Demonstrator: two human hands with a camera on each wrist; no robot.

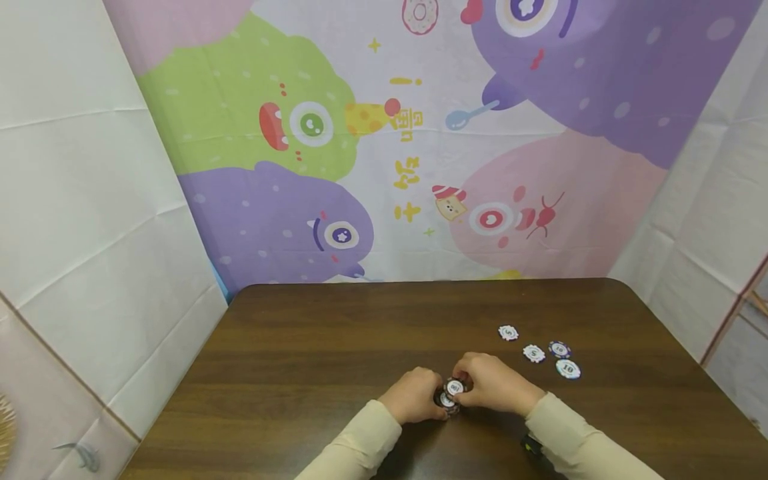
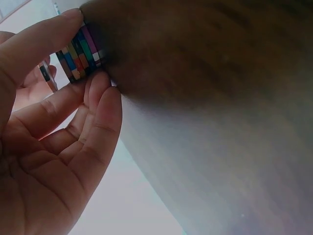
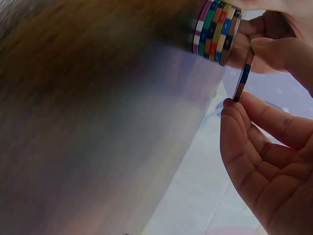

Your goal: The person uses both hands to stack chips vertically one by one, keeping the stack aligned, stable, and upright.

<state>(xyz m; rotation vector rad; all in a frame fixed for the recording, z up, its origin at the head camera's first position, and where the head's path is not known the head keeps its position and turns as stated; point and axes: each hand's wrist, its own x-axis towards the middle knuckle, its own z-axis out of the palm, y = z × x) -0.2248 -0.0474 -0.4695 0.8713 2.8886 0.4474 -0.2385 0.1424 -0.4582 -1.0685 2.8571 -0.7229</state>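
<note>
Near the front middle of the table, my left hand (image 1: 414, 395) holds a stack of poker chips (image 1: 446, 401) around its sides. In the left wrist view the thumb and fingers lie on opposite sides of the stack (image 2: 80, 54), whose edges are purple, green, orange, yellow and dark. My right hand (image 1: 495, 385) pinches a single poker chip (image 1: 456, 387), marked 100, between thumb and fingertips. This chip overlaps the stack in the head view. From the right wrist, a gap shows between the pinched chip (image 3: 244, 77) and the stack (image 3: 215, 33).
Several loose poker chips lie flat on the brown table (image 1: 288, 347) to the right, among them a white-faced one (image 1: 568, 369) and a dark-edged one (image 1: 560, 349). A cartoon-printed cloth (image 1: 408, 253) hangs behind the table. A dark object (image 1: 531, 445) shows under the right sleeve.
</note>
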